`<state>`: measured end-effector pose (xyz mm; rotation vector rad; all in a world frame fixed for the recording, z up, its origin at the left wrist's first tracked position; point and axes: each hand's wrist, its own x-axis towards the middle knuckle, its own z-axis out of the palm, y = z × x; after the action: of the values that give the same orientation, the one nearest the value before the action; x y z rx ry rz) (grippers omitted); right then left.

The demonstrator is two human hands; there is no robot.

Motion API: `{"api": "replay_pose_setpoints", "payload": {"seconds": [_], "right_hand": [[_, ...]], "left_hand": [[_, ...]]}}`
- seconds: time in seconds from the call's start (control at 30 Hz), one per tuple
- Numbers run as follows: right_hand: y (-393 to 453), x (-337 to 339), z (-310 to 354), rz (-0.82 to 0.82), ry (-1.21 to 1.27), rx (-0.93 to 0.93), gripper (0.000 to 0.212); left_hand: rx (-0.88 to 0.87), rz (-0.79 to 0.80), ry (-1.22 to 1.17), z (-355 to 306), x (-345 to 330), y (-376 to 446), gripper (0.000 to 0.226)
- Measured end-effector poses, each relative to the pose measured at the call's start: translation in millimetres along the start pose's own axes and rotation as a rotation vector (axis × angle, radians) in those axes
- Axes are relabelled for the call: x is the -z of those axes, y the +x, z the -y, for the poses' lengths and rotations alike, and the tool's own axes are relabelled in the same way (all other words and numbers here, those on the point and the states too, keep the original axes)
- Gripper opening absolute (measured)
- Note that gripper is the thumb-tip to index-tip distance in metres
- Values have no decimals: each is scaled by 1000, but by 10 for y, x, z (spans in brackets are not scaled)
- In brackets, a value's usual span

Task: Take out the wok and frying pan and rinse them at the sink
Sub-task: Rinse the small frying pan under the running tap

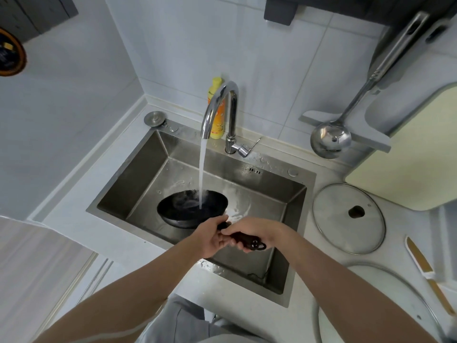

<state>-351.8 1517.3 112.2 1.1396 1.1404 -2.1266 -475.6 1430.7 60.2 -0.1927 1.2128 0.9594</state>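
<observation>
Head cam, looking down at the steel sink (138,184) set in a white counter (81,194). A black wok (191,207) (could be the frying pan, hard to call from this angle) sits low inside the basin, tilted a bit, right under the faucet (220,105). Water (202,174) runs in a straight stream and lands inside the pan near its far rim.

Both hands are on the dark handle (243,240), which sticks out toward the near right. The left hand (210,237) has its grip wrapped around the handle close to the pan; the right hand (252,233) grips it just behind, nearer the end with the hanging loop. The two hands touch each other.

Behind the faucet stands a yellow soap bottle (217,115). On the counter right of the sink lies a glass lid (348,217), flat, with a ladle (330,139) hanging on the wall farther back.
</observation>
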Motion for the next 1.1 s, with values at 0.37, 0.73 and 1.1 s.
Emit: {"api": "replay_pose_setpoints", "payload": {"seconds": [0.37, 0.73, 1.1], "right_hand": [[40, 278, 356, 109, -285, 4, 54], [501, 1305, 1254, -747, -113, 370, 76], [604, 1299, 1562, -685, -113, 323, 100]], "left_hand": [[-159, -270, -95, -48, -118, 67, 19], [-144, -332, -75, -251, -251, 237, 31], [-96, -352, -24, -247, -232, 356, 22]]}}
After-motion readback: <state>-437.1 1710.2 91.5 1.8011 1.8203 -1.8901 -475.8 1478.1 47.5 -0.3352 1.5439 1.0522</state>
